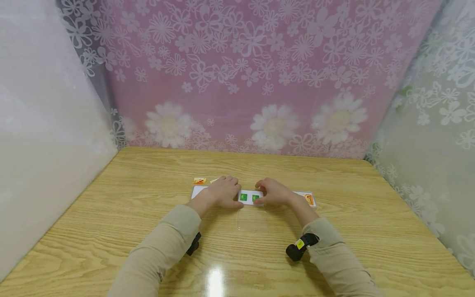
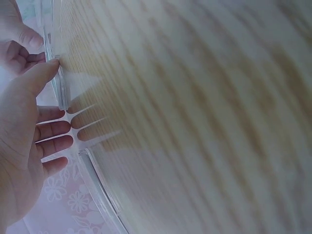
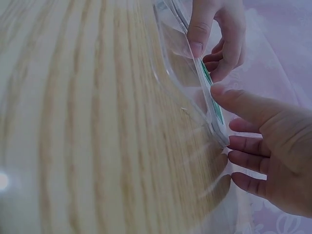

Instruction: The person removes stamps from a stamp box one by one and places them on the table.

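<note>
A white card (image 1: 250, 192) with two green squares lies between both hands in the head view. My left hand (image 1: 224, 193) holds its left end, thumb at the near edge and fingers toward the far side. At the other end my right hand (image 1: 274, 193) grips it the same way, thumb in front. The right wrist view shows the right thumb (image 3: 231, 100) on the card's edge, with a sliver of green (image 3: 212, 87) beyond. In front of the card lies a clear plastic sheet (image 1: 252, 221) with rounded corners.
A white card (image 1: 198, 190) is partly hidden behind the left hand. Right of the right hand lies another card (image 1: 309, 199) with an orange picture. A small picture piece (image 1: 199, 180) sits farther back on the wooden table (image 1: 156, 247). Flowered curtains (image 1: 241, 82) surround the table.
</note>
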Motion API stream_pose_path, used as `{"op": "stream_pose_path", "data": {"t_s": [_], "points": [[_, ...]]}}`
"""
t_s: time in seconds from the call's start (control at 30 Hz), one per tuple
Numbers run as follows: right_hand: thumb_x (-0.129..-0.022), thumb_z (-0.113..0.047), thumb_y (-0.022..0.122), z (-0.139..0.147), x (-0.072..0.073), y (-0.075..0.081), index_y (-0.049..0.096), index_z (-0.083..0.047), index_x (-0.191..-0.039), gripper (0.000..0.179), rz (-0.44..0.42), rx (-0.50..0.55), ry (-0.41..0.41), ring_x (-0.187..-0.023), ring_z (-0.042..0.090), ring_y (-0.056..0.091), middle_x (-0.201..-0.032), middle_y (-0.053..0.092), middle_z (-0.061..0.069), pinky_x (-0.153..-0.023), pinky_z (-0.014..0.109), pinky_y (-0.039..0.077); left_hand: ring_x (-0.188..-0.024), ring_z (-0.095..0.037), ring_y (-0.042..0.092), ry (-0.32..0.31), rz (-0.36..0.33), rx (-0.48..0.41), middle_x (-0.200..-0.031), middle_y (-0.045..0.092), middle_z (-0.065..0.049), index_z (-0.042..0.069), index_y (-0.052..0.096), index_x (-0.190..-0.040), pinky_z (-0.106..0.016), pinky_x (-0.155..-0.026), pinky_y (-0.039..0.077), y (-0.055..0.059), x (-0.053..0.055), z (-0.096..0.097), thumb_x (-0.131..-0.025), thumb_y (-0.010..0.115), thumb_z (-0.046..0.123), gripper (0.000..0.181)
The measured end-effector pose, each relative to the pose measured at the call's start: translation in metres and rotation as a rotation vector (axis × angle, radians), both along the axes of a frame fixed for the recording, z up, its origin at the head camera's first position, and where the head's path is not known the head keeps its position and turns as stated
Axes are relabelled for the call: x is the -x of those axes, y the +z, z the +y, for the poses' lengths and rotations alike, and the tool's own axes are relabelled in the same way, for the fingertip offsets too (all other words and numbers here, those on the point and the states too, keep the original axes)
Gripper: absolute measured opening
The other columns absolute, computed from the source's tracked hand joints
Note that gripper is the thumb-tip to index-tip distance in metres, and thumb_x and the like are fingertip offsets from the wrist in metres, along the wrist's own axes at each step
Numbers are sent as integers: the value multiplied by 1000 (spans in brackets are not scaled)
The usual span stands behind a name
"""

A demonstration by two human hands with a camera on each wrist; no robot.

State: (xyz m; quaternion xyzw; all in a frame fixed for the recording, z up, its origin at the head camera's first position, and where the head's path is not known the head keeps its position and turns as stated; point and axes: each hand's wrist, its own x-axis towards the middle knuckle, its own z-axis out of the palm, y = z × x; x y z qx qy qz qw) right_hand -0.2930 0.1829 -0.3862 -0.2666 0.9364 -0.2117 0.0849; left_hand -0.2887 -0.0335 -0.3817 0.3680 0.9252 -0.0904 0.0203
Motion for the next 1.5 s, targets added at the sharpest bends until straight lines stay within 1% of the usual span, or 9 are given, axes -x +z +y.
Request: {"op": "stream_pose_path", "data": {"t_s": [0.13,0.33,0.5,0.7,0.93,1.23,1.33,1.5], "points": [[-76,-33,76,0,-1,1,58,0,-115,55,4,-20,3,-86,19,49,-97,54,7,-78,37,43,-123,-23,41,0,-6,0,-131,48,-7,10,53,-128,-39,-101,31,0,-1,0,-87,47,60,65],[-78,-33,75,0,-1,2,61,-2,-108,45,-5,-32,-15,-85,18,48,-95,53,4,-78,36,42,-124,-23,39,7,-15,-2,-132,47,-7,10,52,-128,-39,-102,30,1,-1,0,-87,47,60,65],[-78,-32,74,0,-1,1,63,-3,-105,41,-16,-33,-30,-83,17,46,-93,52,2,-77,34,42,-125,-23,38,10,-17,1,-133,46,-7,11,52,-129,-39,-103,29,1,-1,0,-87,46,61,65],[-80,-30,73,0,0,-1,64,-4,-101,35,-12,-29,-22,-81,17,45,-90,51,2,-74,33,41,-123,-23,40,8,-20,-3,-130,47,-6,12,53,-127,-39,-101,30,0,-2,0,-87,47,61,64],[-81,-28,72,0,2,-2,64,-3,-100,33,-11,-14,-28,-79,17,46,-89,52,2,-72,32,42,-123,-23,41,4,-18,-11,-129,48,-6,12,54,-126,-39,-101,31,-2,-1,-1,-87,47,61,63],[-82,-24,71,2,5,-3,64,-2,-101,29,-13,23,-33,-84,19,53,-92,56,5,-77,36,46,-123,-23,40,11,-22,-19,-130,47,-7,11,52,-127,-39,-101,31,-2,0,-1,-87,47,61,64],[-83,-24,70,3,5,-2,64,-2,-102,29,-13,20,-34,-86,19,54,-94,57,5,-78,36,46,-121,-22,41,12,-22,-22,-129,47,-6,11,52,-127,-38,-100,31,-2,1,-1,-87,47,61,65],[-84,-24,70,2,8,-3,64,-2,-102,29,-9,5,-38,-84,18,52,-93,57,5,-77,36,45,-118,-21,43,9,-15,-24,-126,49,-5,11,53,-125,-37,-99,32,-3,2,-1,-87,47,61,64]]}}
